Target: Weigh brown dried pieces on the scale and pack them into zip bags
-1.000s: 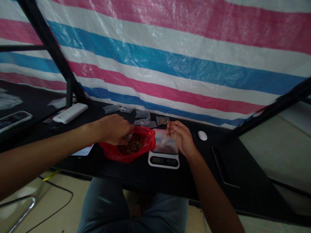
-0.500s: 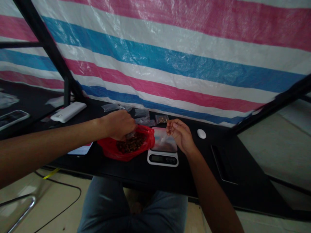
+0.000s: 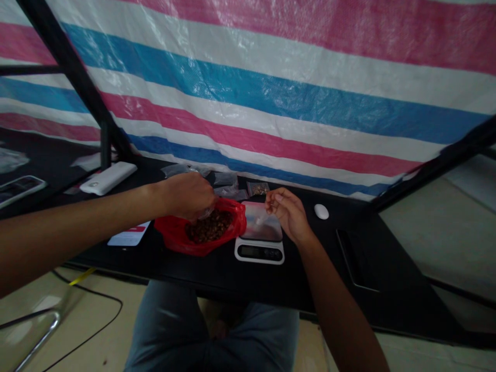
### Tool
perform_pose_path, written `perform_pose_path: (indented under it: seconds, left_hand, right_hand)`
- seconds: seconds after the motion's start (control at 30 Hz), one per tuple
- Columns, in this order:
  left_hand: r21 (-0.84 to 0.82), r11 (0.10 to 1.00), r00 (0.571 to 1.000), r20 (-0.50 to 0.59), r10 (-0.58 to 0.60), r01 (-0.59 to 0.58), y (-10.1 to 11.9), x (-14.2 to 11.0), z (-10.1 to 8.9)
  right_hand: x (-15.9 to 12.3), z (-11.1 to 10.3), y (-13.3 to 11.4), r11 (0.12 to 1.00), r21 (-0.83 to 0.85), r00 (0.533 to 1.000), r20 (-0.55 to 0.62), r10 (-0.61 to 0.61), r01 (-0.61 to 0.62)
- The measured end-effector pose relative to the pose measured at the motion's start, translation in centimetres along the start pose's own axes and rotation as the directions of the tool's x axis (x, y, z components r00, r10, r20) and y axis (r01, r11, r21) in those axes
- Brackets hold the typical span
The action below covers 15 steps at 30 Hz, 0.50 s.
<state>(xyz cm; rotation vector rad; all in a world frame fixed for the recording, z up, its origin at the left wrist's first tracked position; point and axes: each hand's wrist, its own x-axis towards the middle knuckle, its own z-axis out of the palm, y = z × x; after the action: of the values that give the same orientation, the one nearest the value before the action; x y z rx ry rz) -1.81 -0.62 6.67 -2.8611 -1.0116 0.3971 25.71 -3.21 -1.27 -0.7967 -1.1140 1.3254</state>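
My left hand [image 3: 194,196] is closed, knuckles up, over the left part of an open red plastic bag [image 3: 186,248]. A bit of clear plastic [image 3: 205,213] shows under its fingers; its kind is hard to make out. Inside the red bag lie many small brown pieces [image 3: 211,227], like nuts or beans. My right hand [image 3: 287,209] is raised above the right side of a white kitchen scale [image 3: 259,254], with thumb and fingers pinched together. Something clear and thin [image 3: 262,217] hangs by those fingertips over the scale's plate. The red bag's edge touches the plate's left side.
Several small clear bags [image 3: 227,180] lie behind the red bag, and one small bag [image 3: 258,188] holds brown pieces. A phone [image 3: 129,235] and a white power bank [image 3: 109,178] are at left. A white oval object [image 3: 321,211] and a dark tablet-like device [image 3: 354,258] lie at right.
The camera view has shifted slightly. My left hand stays closed over the red bag with only a small movement; my right hand keeps its pinch above the scale.
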Motion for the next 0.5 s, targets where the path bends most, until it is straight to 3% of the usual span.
perform_pose_path:
  seconds: [0.3,0.5]
  left_hand:
    - [-0.071,0.997,0.999,-0.02,0.026,-0.027,-0.8,-0.1,-0.6]
    - [-0.253,0.967,0.987,-0.157,-0.018,-0.023,-3.1,2.1,-0.4]
  right_hand:
    - [0.3,-0.6,0.3,0.998,-0.054,1.0,-0.004,-0.018,0.017]
    - [1.8,-2.8,1.4,0.967,-0.228,0.975,-0.159,-0.153,0.114]
